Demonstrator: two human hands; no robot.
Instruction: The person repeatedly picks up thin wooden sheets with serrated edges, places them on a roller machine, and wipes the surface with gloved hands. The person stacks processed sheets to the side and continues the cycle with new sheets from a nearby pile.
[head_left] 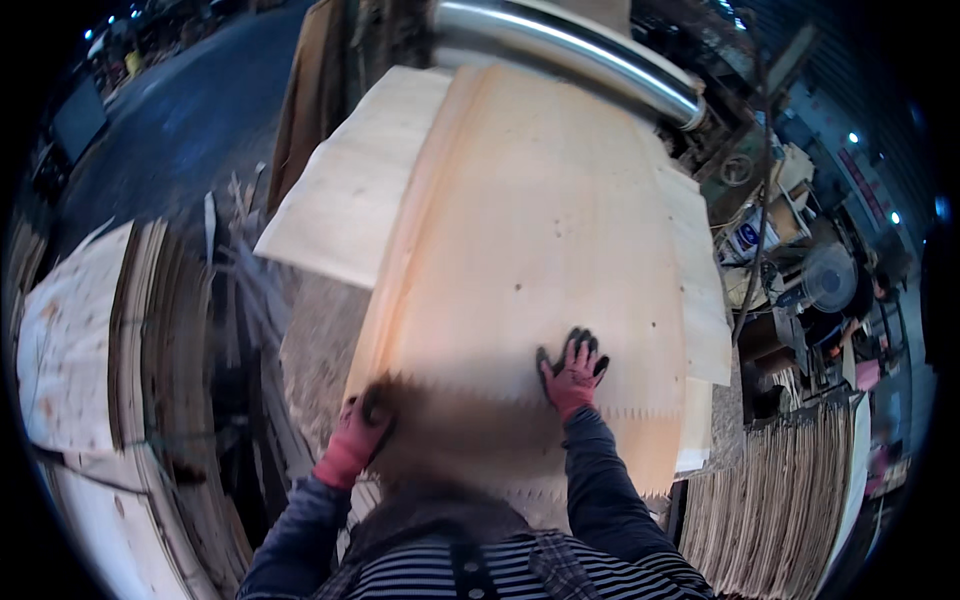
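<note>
Taken from the middle of the view, the top sheet of thin wood fills the centre, its long sides running from 6 toward 12 o'clock. An orange streak follows its left side, and a few dark specks dot the face. Toward 6 o'clock a toothed edge crosses it, with a darker strip beyond; whether that strip is a second sheet I cannot tell. Paler sheets stick out from beneath, one between 10 and 11 o'clock, another near 3.

The right hand, in a red glove with dark fingertips, lies at 4 o'clock on the top sheet, wide, its fingers fanned. The left hand, gloved alike, is at 7 o'clock by the sheet's left side; its fingers look bent but are blurred, so I cannot tell whether they grip the edge.

A shiny roller spans 1 o'clock, just past the sheet's far end. A handwheel sits at 2 and a fan at 3. Wood stacks stand at 9 and 4, with scraps beside the former.
</note>
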